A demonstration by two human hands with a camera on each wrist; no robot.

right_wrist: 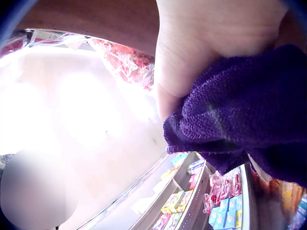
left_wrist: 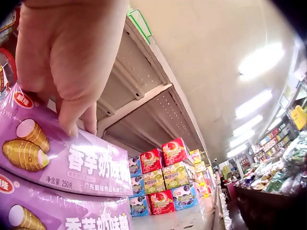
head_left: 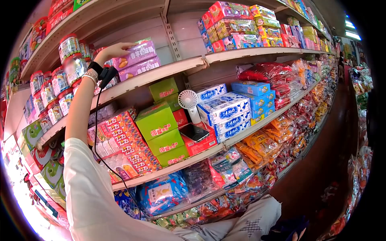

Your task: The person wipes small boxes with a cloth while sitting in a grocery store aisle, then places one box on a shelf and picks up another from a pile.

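On the upper shelf, purple taro-flavoured candy boxes (head_left: 136, 55) stand stacked. My left hand (head_left: 115, 51) reaches up and grips the top box (left_wrist: 67, 148), thumb against its printed front and fingers over the upper edge. A second purple box (left_wrist: 72, 208) lies directly beneath it. Low at the right, my right hand (right_wrist: 211, 43) holds a bunched dark purple cloth (right_wrist: 235, 110). In the head view that cloth (head_left: 283, 229) shows beside my knee, and most of the right hand is out of sight.
Red-lidded jars (head_left: 69, 46) are piled left of the purple boxes. Below, a white handheld fan (head_left: 188, 99) and a phone (head_left: 194, 132) rest on boxes. A black cable (head_left: 96, 132) hangs from my left wrist. Bagged sweets (head_left: 261, 144) fill lower shelves beside the aisle (head_left: 309, 160).
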